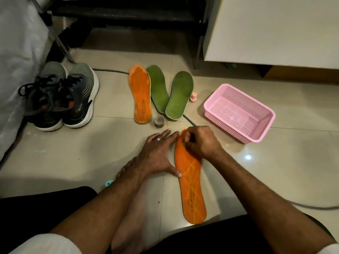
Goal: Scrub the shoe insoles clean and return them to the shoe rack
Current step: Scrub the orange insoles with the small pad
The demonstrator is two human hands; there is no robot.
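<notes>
An orange insole (192,189) lies lengthwise on the tiled floor in front of me. My left hand (157,153) lies flat beside its left edge, fingers straight, thumb touching the insole. My right hand (200,142) is curled over the insole's toe end, fingers bunched on a small item that is mostly hidden; a bit of green shows under the fingers. A second orange insole (140,94) and two green insoles (158,88) (180,95) lie farther back on the floor.
A pair of dark sneakers (62,99) stands at the left. An empty pink basket (238,112) sits at the right. A small round jar (159,122) and a small pink cap (193,97) stand near the insoles. A dark rack (128,13) stands behind. A cable crosses the floor.
</notes>
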